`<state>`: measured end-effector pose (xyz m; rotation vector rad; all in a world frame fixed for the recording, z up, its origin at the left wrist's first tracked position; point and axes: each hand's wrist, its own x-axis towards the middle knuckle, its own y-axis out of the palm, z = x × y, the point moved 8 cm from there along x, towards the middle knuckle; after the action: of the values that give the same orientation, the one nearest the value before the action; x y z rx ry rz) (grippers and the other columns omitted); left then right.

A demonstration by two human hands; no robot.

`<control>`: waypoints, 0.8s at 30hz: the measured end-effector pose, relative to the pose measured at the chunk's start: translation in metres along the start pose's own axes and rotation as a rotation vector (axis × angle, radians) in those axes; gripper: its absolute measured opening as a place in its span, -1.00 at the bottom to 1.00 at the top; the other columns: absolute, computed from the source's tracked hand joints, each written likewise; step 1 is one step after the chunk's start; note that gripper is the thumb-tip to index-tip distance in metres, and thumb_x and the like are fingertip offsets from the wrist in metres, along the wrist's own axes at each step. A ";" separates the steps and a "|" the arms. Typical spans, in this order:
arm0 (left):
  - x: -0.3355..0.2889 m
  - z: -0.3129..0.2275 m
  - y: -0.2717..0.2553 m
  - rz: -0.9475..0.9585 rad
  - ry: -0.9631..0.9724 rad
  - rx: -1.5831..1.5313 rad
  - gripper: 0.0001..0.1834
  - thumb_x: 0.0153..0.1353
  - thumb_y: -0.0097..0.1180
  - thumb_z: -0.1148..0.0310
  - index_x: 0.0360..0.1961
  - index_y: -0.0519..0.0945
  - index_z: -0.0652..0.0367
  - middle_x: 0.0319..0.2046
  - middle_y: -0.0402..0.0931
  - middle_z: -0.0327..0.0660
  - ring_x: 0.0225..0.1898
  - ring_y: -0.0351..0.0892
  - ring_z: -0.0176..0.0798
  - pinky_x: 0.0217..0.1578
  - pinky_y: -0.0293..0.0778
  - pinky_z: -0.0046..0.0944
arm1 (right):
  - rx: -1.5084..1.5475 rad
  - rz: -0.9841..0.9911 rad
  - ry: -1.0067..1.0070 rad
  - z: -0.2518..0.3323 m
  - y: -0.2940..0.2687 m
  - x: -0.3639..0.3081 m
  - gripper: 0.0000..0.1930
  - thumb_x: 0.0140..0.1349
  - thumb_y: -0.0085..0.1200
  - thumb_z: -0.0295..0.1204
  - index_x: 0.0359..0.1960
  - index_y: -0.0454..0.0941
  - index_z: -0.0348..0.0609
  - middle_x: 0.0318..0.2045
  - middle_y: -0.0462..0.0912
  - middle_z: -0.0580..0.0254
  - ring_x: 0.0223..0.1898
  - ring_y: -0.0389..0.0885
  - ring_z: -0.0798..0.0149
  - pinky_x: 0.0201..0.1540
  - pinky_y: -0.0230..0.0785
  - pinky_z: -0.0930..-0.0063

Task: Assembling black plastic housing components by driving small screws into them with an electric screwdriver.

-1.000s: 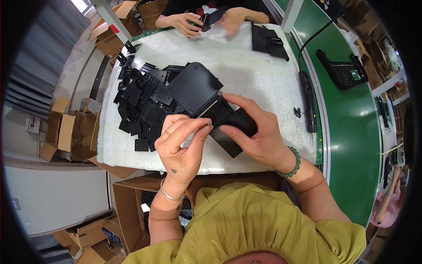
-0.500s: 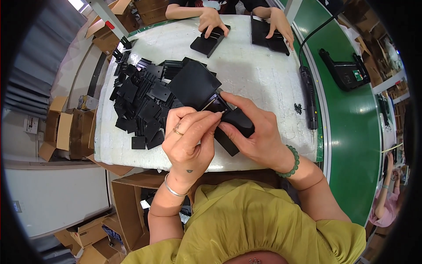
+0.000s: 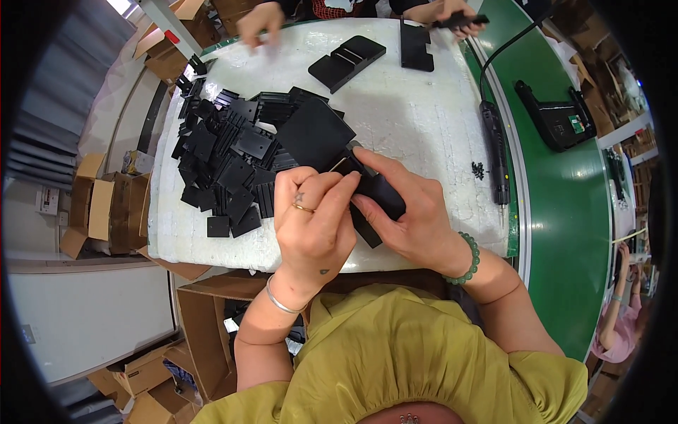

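Note:
My right hand is closed around the near end of a black plastic housing, thumb and fingers gripping its rounded part. The housing's broad flat panel points away to the far left. A thin metal rod shows across its middle. My left hand is pinched against the housing beside that rod; whatever its fingertips hold is hidden behind them. A heap of small black plastic pieces lies just beyond and left of my left hand.
An electric screwdriver lies along the table's right side, by a small pile of dark screws. Across the table, a co-worker's hand holds a black part, near another black housing. A black frame rests on the green belt.
My left hand has turned and shifted slightly right, its fingertips now covering the spot by the rod. The co-worker's hands have left the housings, and one now holds a black part.

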<state>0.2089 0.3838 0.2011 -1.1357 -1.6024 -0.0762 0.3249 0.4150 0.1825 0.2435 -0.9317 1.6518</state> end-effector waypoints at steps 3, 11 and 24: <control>0.001 -0.005 0.003 0.025 0.054 0.065 -0.71 -0.22 0.18 0.72 -0.39 0.62 0.24 -0.48 0.50 -0.22 -0.41 0.37 -0.17 -0.40 0.35 -0.32 | 0.002 0.030 0.054 -0.003 0.001 0.000 -0.49 -0.03 0.18 -0.55 0.04 0.39 -0.21 -0.27 0.60 0.00 -0.37 0.61 0.01 -0.40 0.45 0.34; 0.020 0.018 -0.016 0.206 -0.060 0.036 -0.61 -0.23 0.28 0.53 -0.24 0.60 0.19 -0.23 0.41 -0.16 -0.20 0.37 -0.10 -0.19 0.37 -0.20 | 0.300 0.300 0.156 -0.032 -0.012 0.004 -0.57 0.04 0.20 -0.52 0.02 0.47 -0.19 -0.22 0.63 0.13 -0.33 0.60 0.34 -0.23 0.41 0.54; -0.072 0.063 0.075 0.638 -0.896 -0.786 -0.81 0.09 0.15 0.51 -0.23 0.52 0.26 -0.35 0.48 -0.29 -0.34 0.39 -0.44 -0.25 0.32 -0.49 | -0.875 -0.010 0.756 -0.174 -0.196 -0.047 -0.27 -0.08 0.25 0.03 0.02 0.40 -0.26 -0.44 0.61 0.13 -0.31 0.62 0.13 -0.29 0.45 0.28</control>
<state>0.2090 0.4156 0.0836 -2.5050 -1.9192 0.2885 0.5697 0.5025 0.1258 -0.9049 -0.9427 1.0374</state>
